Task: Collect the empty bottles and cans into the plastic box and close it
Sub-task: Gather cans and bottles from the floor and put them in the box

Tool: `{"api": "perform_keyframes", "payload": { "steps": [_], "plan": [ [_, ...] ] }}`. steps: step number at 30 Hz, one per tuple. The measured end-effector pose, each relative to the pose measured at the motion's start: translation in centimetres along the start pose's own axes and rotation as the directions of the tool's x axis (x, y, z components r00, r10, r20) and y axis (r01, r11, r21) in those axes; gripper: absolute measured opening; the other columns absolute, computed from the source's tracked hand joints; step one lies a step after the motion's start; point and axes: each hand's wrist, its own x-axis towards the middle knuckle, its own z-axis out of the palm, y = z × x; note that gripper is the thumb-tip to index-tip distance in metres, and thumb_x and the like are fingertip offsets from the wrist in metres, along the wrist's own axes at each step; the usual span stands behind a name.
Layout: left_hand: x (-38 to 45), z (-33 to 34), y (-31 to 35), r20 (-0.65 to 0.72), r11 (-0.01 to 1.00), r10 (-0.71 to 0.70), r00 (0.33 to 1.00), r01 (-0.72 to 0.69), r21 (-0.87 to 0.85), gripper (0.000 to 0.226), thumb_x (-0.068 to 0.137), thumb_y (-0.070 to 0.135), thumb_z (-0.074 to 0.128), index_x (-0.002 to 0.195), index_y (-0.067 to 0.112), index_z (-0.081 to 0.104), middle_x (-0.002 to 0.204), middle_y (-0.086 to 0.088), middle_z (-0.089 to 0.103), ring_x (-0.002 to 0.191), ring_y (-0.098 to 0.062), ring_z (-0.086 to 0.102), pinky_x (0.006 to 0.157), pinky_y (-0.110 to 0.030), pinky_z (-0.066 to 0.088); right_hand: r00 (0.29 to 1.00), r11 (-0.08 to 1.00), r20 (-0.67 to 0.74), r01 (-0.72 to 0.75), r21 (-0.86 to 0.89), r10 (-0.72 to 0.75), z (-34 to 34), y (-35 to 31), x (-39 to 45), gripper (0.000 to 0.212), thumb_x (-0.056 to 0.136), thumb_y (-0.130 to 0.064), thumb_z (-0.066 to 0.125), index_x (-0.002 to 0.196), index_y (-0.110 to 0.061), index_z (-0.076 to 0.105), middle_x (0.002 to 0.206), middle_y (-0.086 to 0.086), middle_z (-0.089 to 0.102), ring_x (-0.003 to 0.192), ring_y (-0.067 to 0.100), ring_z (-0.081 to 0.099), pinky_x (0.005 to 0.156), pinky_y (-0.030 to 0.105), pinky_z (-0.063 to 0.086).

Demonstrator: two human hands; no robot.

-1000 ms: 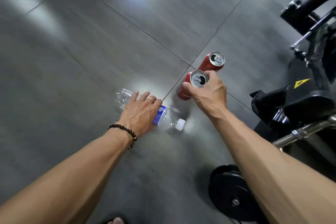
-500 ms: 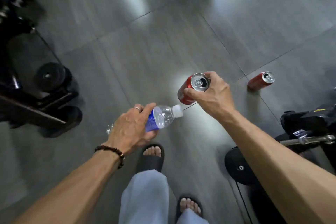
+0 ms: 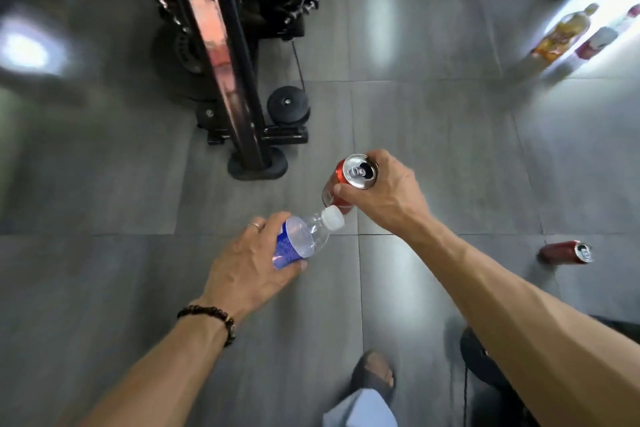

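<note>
Left hand grasping bottle, right hand grasping can: carry level (box unseen); spare can at three o'clock.

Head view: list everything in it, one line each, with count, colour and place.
water bottle: one, clear with blue label and white cap, held in the left hand.
held can: one, red, opened, gripped by the right hand.
floor can: one, red, lying on the floor at right.
far bottles: at least two, orange-labelled and red-labelled, blurred, top right.
gym machine: one, black, top centre.
floor: grey tiles.
bracelet: one, dark beads, left wrist.
left hand: fingers curled round the bottle.
right hand: fingers round the can.
</note>
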Motion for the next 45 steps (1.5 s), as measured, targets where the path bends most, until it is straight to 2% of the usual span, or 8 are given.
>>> {"api": "perform_keyframes", "payload": {
  "steps": [8,13,16,25,31,39,42,45],
  "plan": [
    [-17.7,-8.1,-18.4,-0.24,0.952,-0.219,0.946,0.154,-0.264,0.061,0.069,0.051,0.069,0.121,0.043,0.038,0.109,0.012,0.051,0.095,-0.017,0.056,0.078,-0.038,0.051,0.968,0.963,0.151,0.225,-0.151,-0.202,16.4,-17.5,-11.3,0.051,0.073,-0.043,0.08,0.115,-0.026,0.057,0.087,-0.016,0.058,0.072,-0.006,0.053,0.06,0.012,0.037],
    [-33.8,-13.0,-33.3,-0.345,0.876,-0.437,0.831,0.307,-0.371,0.062,0.069,0.056,0.066,0.123,0.044,0.037,0.108,0.011,0.052,0.093,-0.018,0.056,0.076,-0.039,0.052,0.891,0.903,0.332,0.386,-0.19,-0.311,32.2,-28.6,-21.9,0.048,0.07,-0.038,0.082,0.112,-0.026,0.062,0.097,-0.009,0.066,0.089,0.011,0.063,0.057,0.013,0.041],
    [-43.5,-14.7,-40.7,-0.405,0.8,-0.578,0.709,0.394,-0.451,0.06,0.07,0.054,0.067,0.122,0.043,0.038,0.106,0.01,0.054,0.09,-0.016,0.056,0.075,-0.036,0.051,0.789,0.846,0.481,0.508,-0.161,-0.382,42.1,-34.7,-29.0,0.045,0.07,-0.039,0.081,0.11,-0.027,0.063,0.099,-0.011,0.068,0.092,0.01,0.064,0.068,0.019,0.043],
    [-67.5,-13.9,-54.9,-0.389,0.519,-0.855,0.343,0.576,-0.632,0.056,0.071,0.053,0.068,0.118,0.039,0.04,0.108,0.011,0.057,0.097,-0.017,0.056,0.078,-0.038,0.05,0.4,0.637,0.786,0.771,-0.01,-0.472,66.3,-45.6,-50.0,0.047,0.065,-0.042,0.081,0.104,-0.024,0.062,0.095,-0.01,0.064,0.083,0.007,0.062,0.061,0.018,0.045],
    [-75.6,-11.8,-64.7,-0.323,0.382,-0.923,0.208,0.591,-0.71,0.056,0.072,0.056,0.068,0.118,0.04,0.04,0.109,0.013,0.057,0.095,-0.015,0.057,0.076,-0.034,0.048,0.153,0.417,0.867,0.906,0.068,-0.474,79.6,-49.5,-58.3,0.049,0.063,-0.049,0.079,0.102,-0.025,0.061,0.098,-0.008,0.064,0.089,0.013,0.061,0.076,0.031,0.05],
    [-83.4,-11.4,-81.7,-0.216,0.237,-0.971,0.105,0.576,-0.783,0.059,0.072,0.054,0.069,0.12,0.035,0.041,0.107,0.012,0.058,0.092,-0.013,0.058,0.072,-0.032,0.047,0.108,0.473,0.922,0.877,0.087,-0.371,98.8,-53.3,-64.3,0.048,0.068,-0.046,0.078,0.109,-0.028,0.059,0.104,-0.01,0.063,0.093,0.009,0.06,0.071,0.021,0.046],
    [-86.6,-11.9,-87.4,-0.228,0.233,-0.971,0.077,0.541,-0.808,0.055,0.074,0.048,0.072,0.118,0.03,0.045,0.107,0.014,0.057,0.091,-0.01,0.056,0.074,-0.026,0.043,0.128,0.497,0.936,0.866,0.055,-0.327,104.4,-53.5,-67.1,0.052,0.067,-0.046,0.079,0.11,-0.026,0.059,0.105,-0.007,0.063,0.094,0.012,0.062,0.077,0.029,0.052],
    [-89.2,-10.9,-93.0,-0.203,0.197,-0.978,0.047,0.525,-0.828,0.054,0.073,0.048,0.073,0.113,0.027,0.044,0.108,0.01,0.057,0.094,-0.017,0.058,0.079,-0.035,0.05,0.109,0.491,0.952,0.87,0.049,-0.287,109.8,-53.3,-70.3,0.052,0.067,-0.046,0.081,0.108,-0.023,0.057,0.104,-0.005,0.064,0.091,0.015,0.063,0.077,0.034,0.054]
  ]
}}
